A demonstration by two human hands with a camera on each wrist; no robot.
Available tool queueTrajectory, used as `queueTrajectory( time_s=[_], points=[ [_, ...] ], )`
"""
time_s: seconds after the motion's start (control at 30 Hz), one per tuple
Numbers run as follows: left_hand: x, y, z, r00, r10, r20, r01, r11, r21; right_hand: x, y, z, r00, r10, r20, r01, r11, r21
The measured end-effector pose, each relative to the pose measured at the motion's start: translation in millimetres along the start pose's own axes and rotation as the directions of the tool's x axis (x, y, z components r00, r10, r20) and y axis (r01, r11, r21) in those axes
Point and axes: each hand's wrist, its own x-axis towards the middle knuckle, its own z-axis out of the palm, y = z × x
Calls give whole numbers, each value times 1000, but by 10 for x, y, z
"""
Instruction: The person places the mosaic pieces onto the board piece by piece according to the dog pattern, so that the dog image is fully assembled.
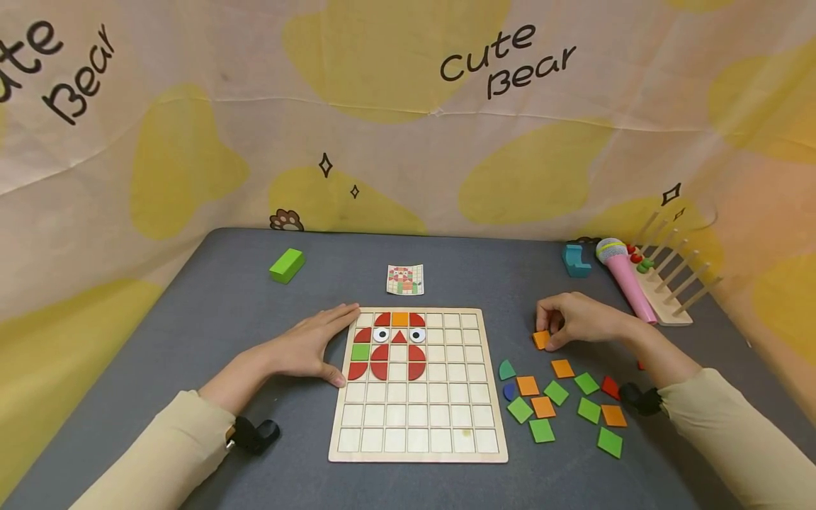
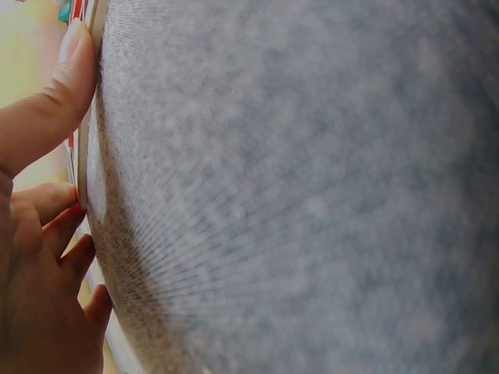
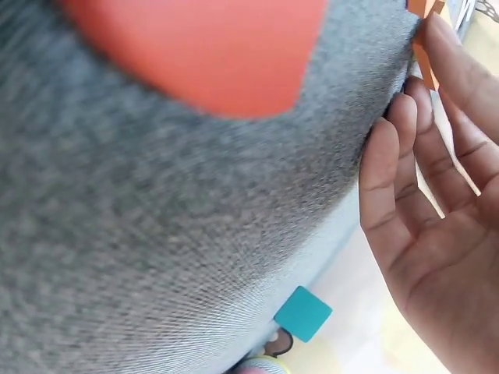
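Note:
A wooden grid board (image 1: 446, 418) lies in the middle of the table, its upper left cells filled with red quarter-round tiles, a green tile (image 1: 360, 352), an orange tile (image 1: 399, 319) and two eye tiles. My left hand (image 1: 312, 347) rests at the board's left edge, fingers straight, thumb against the lower side and fingertips at the upper corner. To the right of the board my right hand (image 1: 576, 319) pinches an orange square tile (image 1: 541, 340) between thumb and fingers, low over the table. The right wrist view shows the pinched tile partly hidden by the thumb.
Several loose green, orange, red and blue tiles (image 1: 542, 431) lie right of the board. Behind it is a small pattern card (image 1: 404, 280). A green block (image 1: 287, 265) sits back left; a teal block (image 1: 576, 261), pink microphone (image 1: 627, 280) and pegged wooden stand (image 1: 669, 301) are back right.

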Motion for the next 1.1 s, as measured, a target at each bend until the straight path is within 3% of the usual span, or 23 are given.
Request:
queueTrajectory(
  time_s=[0.47,0.73,1.1],
  points=[
    [-11,-8,-7,1000,27,-10,-26,999,19,149,-281,-12,998,-54,-16,54,998,-17],
    [-6,-4,-1,1000,18,-2,-18,1000,15,370,-634,173,989,-126,-79,124,992,-29],
    [10,-30,8,1000,21,-7,-21,1000,16,623,-1116,349,984,-158,-77,162,986,45]
  ],
)
